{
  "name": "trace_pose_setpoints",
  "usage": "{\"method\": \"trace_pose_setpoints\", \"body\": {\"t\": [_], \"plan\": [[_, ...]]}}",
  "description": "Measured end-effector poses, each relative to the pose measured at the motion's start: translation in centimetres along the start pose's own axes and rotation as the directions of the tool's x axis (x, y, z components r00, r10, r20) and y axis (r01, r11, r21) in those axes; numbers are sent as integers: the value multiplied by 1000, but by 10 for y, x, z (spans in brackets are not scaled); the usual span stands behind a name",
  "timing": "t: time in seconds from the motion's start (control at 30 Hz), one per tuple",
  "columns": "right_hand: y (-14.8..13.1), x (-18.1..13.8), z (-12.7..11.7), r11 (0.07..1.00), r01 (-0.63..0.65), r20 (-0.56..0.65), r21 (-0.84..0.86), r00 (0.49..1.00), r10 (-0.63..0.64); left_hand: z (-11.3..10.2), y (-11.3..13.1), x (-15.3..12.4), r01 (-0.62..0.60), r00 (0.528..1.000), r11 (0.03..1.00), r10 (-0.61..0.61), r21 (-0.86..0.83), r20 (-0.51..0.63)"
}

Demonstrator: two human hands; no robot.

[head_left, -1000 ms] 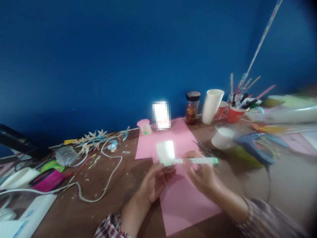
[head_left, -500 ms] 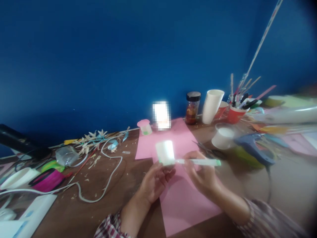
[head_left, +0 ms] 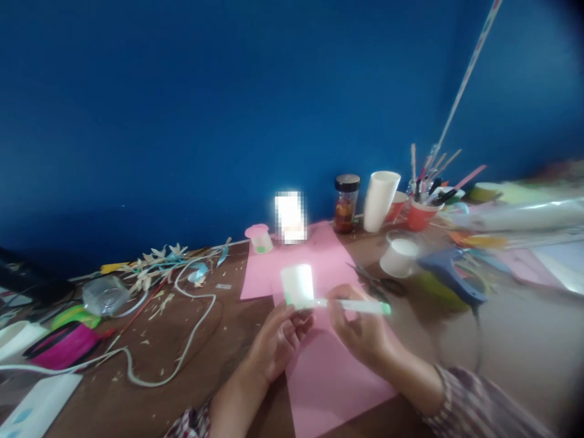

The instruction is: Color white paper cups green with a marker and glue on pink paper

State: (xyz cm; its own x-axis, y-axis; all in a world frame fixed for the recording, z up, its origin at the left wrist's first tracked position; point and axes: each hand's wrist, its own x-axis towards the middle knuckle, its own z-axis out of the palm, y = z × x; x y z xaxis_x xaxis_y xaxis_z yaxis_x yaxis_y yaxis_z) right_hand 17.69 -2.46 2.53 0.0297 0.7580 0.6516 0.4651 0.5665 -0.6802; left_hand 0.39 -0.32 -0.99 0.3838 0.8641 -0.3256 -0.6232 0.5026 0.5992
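Note:
My left hand (head_left: 280,337) is closed round the bottom of a small white paper cup (head_left: 297,283), which has some green along its lower edge. A marker (head_left: 356,305) with a white barrel and green end is gripped in my right hand (head_left: 358,325). Its tip meets the cup's lower right side. Both hands are above pink paper sheets (head_left: 337,377) on the brown table. Behind them stands another small cup (head_left: 261,244) with green marks and a pink round top. Scissors (head_left: 376,283) lie just beyond my right hand.
A blue glue gun (head_left: 456,271), a clear plastic cup (head_left: 399,255) and a red cup of brushes and pens (head_left: 422,213) are on the right. Toward the back stand a dark-lidded jar (head_left: 347,204) and tall white cup (head_left: 381,201). A white cable (head_left: 201,328) winds across the left.
The whole view has shifted, so things appear a little further left and lower. My hands keep hold of the cup and marker, and the marker still touches the cup's lower side.

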Motion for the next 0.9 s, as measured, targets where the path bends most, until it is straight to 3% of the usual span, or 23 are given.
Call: {"method": "trace_pose_setpoints", "body": {"t": [0.23, 0.33, 0.43, 0.53, 0.67, 0.9], "plan": [[-1, 3, -3, 998, -42, -36, -36, 999, 40, 4, 5, -3, -26, 1000, 1000, 26, -7, 7], [6, 1, 1, 993, -121, -40, 4, 992, 121, 6, 6, -3, -67, 998, 997, 68, -31, 17], [19, 0, 6, 993, -107, -38, -52, 994, 105, 6, 7, -1, -85, 996, 996, 85, -39, 13], [30, 1, 7, 972, -35, 56, -231, 997, 50, 4, 6, 1, -96, 995, 994, 96, -42, 2], [36, 6, 2, 924, -3, 244, -383, 964, 105, 1, 7, 3, -149, 989, 988, 149, -36, 12], [31, 9, 2, 905, 4, 263, -425, 957, 119, 5, 7, 3, -190, 981, 982, 191, -8, 39]]}}
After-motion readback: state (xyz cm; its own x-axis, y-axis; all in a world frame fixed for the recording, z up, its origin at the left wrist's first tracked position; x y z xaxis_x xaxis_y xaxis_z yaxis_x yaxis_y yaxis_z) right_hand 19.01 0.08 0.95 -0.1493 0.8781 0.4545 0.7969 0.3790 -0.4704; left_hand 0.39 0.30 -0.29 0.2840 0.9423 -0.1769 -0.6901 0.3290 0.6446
